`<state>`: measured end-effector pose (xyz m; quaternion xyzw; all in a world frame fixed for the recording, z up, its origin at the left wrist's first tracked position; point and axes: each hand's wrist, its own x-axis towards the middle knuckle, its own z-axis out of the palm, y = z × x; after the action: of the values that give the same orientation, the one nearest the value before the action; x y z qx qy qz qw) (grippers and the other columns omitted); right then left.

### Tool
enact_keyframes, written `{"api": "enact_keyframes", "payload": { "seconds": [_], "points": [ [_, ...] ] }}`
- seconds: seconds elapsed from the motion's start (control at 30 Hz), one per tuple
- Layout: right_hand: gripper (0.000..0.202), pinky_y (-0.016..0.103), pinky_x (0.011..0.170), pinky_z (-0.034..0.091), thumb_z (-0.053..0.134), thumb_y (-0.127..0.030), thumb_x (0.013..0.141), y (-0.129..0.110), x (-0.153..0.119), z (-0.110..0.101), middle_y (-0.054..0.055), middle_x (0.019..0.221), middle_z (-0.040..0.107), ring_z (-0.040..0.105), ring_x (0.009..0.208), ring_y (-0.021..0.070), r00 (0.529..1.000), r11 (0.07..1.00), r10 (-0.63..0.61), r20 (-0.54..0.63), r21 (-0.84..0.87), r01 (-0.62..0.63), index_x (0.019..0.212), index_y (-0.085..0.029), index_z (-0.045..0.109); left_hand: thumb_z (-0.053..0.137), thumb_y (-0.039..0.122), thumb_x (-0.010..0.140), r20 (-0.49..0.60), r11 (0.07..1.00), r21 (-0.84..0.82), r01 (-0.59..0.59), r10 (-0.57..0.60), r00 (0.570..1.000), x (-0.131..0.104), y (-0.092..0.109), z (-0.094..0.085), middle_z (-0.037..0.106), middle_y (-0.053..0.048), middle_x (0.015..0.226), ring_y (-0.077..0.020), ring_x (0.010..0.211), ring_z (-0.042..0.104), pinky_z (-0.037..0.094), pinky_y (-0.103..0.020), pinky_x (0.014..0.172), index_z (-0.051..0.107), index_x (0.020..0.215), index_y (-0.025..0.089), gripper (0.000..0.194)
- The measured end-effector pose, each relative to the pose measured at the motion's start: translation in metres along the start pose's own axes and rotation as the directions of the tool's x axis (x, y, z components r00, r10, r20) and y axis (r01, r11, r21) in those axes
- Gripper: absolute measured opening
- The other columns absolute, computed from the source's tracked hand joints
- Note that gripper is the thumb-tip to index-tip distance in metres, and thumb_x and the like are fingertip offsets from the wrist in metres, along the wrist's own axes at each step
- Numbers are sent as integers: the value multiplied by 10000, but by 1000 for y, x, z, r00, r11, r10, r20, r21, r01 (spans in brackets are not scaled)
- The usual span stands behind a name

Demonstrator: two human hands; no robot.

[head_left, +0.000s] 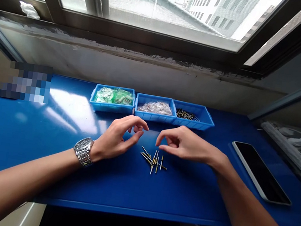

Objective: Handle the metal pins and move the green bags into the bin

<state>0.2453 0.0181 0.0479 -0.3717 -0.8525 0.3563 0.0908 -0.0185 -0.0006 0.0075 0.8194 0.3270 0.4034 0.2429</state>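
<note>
Several blind rivets (154,161), with thin silver pins and gold-and-dark bodies, lie in a loose pile on the blue table (105,185). My left hand (120,137), with a metal watch on its wrist, hovers to the upper left of the pile. Its fingers are bent, the thumb stands apart from them, and nothing shows between them. On the other side, my right hand (180,142) is held just above the pile's right part. Its index finger and thumb are curved with a gap between their tips, and it holds nothing visible.
Behind the hands stand a blue bin (111,108) with green-marked bags, another bin (152,117) with clear bags, and a third bin (203,125) with loose dark rivets. A phone (261,173) lies at the right. A window (166,9) rises behind the table.
</note>
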Motion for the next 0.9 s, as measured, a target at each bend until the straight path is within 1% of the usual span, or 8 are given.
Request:
{"api": "enact_keyframes", "payload": {
  "seconds": [0.07, 0.2, 0.33, 0.47, 0.57, 0.67, 0.77, 0.9],
  "points": [
    [143, 211, 454, 328, 704, -323, 903, 0, 2, 5, -47, 580, 522, 451, 493, 98, 998, 1000, 9, 66, 16, -10, 937, -202, 772, 564, 176, 1002, 17, 1000, -4, 6, -6, 1000, 0, 1, 0, 702, -40, 950, -146, 823, 622, 495, -281, 714, 672, 1089, 173, 139],
    [109, 208, 460, 323, 694, -298, 918, 2, 4, 8, -50, 576, 528, 444, 495, 95, 994, 1000, 22, 106, 4, -23, 893, -203, 740, 568, 170, 1001, 39, 1000, -17, 12, -12, 999, 0, 2, 0, 701, -34, 933, -137, 805, 623, 491, -272, 706, 669, 1085, 169, 132],
    [141, 206, 460, 328, 633, -277, 953, 2, 3, 7, -31, 628, 579, 449, 507, 93, 986, 1000, 14, 164, -13, -12, 873, -191, 710, 567, 164, 1000, 61, 1000, -22, 8, -6, 998, -1, 1, 1, 697, -27, 911, -132, 792, 622, 487, -267, 701, 668, 1084, 170, 131],
    [165, 207, 442, 307, 602, -265, 958, 1, -1, 3, -23, 642, 578, 407, 497, 92, 987, 1000, 8, 161, 14, -11, 833, -186, 674, 560, 177, 1004, 73, 1000, -23, 11, -9, 997, -1, 1, 1, 697, -35, 928, -140, 808, 627, 492, -274, 710, 668, 1089, 175, 138],
    [162, 207, 446, 300, 609, -300, 964, 1, -1, 2, -29, 645, 561, 393, 510, 96, 995, 999, 28, 92, 21, -30, 858, -194, 670, 556, 201, 1008, 74, 1000, -23, 18, -16, 997, -1, 0, 0, 693, -45, 971, -152, 845, 629, 500, -286, 736, 668, 1103, 177, 148],
    [178, 210, 455, 306, 596, -350, 986, 1, 2, 6, -36, 637, 541, 407, 523, 104, 999, 999, 26, -47, 22, -25, 935, -197, 671, 573, 260, 1010, 78, 1000, -15, 21, -20, 997, -1, 0, 0, 686, -56, 1016, -174, 901, 631, 510, -310, 773, 664, 1124, 186, 164],
    [185, 218, 469, 306, 586, -364, 999, -1, 7, 14, -47, 625, 508, 400, 526, 106, 985, 999, 4, -175, 36, 2, 973, -193, 652, 627, 312, 987, 78, 1000, 10, 16, -17, 997, -1, -1, 0, 681, -67, 1035, -197, 934, 629, 512, -332, 788, 658, 1131, 189, 192],
    [166, 232, 483, 287, 586, -351, 1001, -6, 12, 27, -64, 610, 448, 373, 528, 104, 968, 999, -3, -249, 52, 17, 976, -192, 626, 668, 264, 959, 55, 1000, 27, -9, 8, 998, -1, -3, 1, 687, -67, 1013, -195, 920, 626, 507, -320, 755, 661, 1109, 182, 172]
  ]
}}
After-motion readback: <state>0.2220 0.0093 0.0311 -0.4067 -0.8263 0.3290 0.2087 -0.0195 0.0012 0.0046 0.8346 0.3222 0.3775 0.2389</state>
